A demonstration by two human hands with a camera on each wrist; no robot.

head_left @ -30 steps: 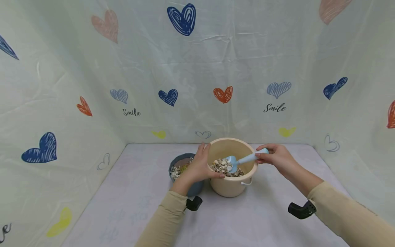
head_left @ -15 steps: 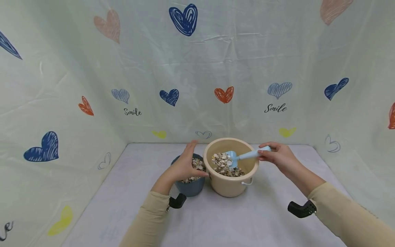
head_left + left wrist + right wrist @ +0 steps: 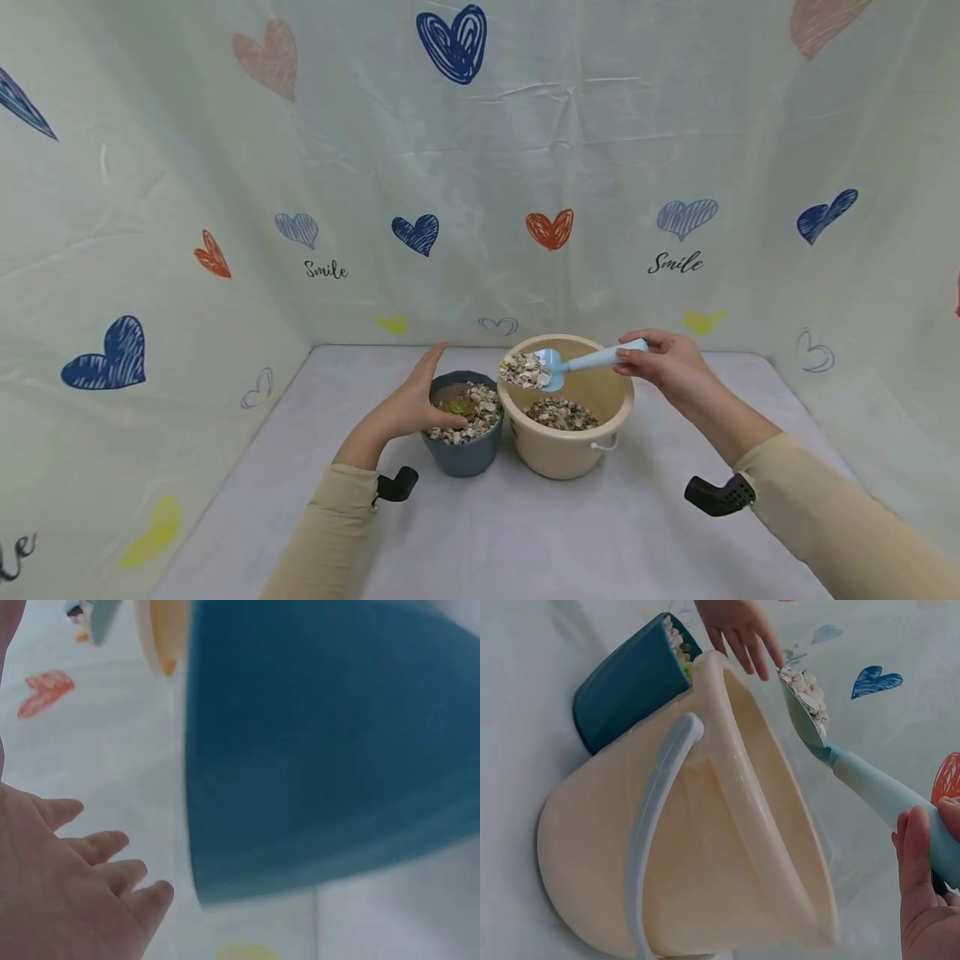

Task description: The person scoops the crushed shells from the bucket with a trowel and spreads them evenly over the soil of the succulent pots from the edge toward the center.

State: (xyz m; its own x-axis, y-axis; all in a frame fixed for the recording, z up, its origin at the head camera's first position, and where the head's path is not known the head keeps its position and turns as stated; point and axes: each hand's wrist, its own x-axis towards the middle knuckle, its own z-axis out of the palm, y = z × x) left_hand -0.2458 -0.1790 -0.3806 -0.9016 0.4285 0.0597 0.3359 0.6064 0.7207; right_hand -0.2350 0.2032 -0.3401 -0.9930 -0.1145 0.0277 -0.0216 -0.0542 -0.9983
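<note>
My right hand (image 3: 665, 367) grips the handle of a light blue scoop (image 3: 600, 358), its blade heaped with small pale chips (image 3: 527, 370). The loaded blade is over the left rim of a cream bucket (image 3: 558, 454), which holds more of the chips (image 3: 561, 413). To the bucket's left stands a blue-grey pot (image 3: 462, 457), partly filled with chips around a small green plant (image 3: 459, 407). My left hand (image 3: 405, 408) is at the pot's left side, thumb across its near rim in the head view. In the left wrist view its fingers (image 3: 97, 846) are spread apart from the pot wall.
A pale cloth covers the table (image 3: 480, 542). Behind it hangs a white curtain (image 3: 480, 167) printed with hearts and the word Smile. The bucket's light handle (image 3: 656, 825) hangs down its near side. Each wrist carries a black camera mount (image 3: 397, 484).
My right hand has raised the scoop with its chips out of the bucket and leftward. My left hand has moved left from the bucket's rim to the pot, uncovering the plant.
</note>
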